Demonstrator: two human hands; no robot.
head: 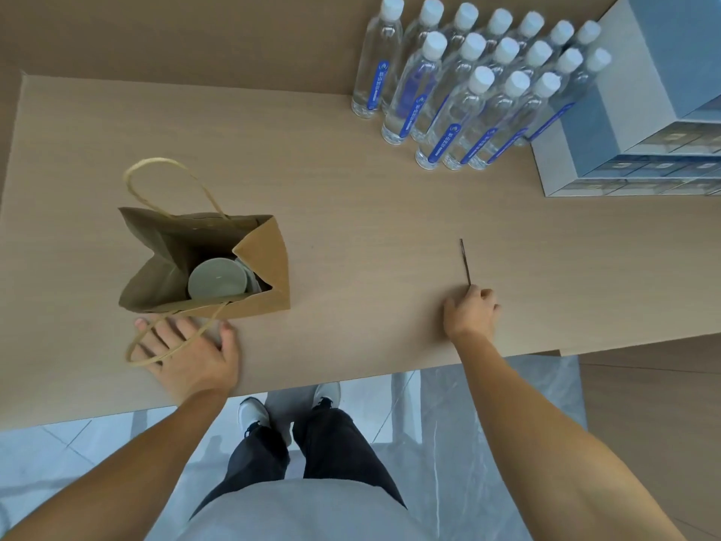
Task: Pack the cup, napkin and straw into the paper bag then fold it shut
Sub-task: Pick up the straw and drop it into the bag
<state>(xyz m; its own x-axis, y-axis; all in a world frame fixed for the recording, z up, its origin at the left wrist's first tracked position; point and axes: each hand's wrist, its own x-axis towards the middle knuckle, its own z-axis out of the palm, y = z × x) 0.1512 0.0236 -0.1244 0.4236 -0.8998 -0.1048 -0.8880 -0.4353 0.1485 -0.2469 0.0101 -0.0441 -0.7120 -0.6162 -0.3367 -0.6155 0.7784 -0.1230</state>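
Observation:
A brown paper bag (265,259) stands open on the wooden table (370,212) at the left. Inside it I see the pale green lid of the cup (216,281); whether a napkin lies beside it I cannot tell. My left hand (191,353) rests flat on the table just in front of the bag, fingers spread, with one twine handle (171,345) draped over it. At the right, my right hand (470,312) pinches the near end of a thin dark straw (465,261) that lies on the table and points away from me.
Several clear water bottles (460,91) with white caps stand at the back right. Stacked grey-blue boxes (643,111) sit at the far right. The table's front edge runs just behind my hands, with the floor and my feet below.

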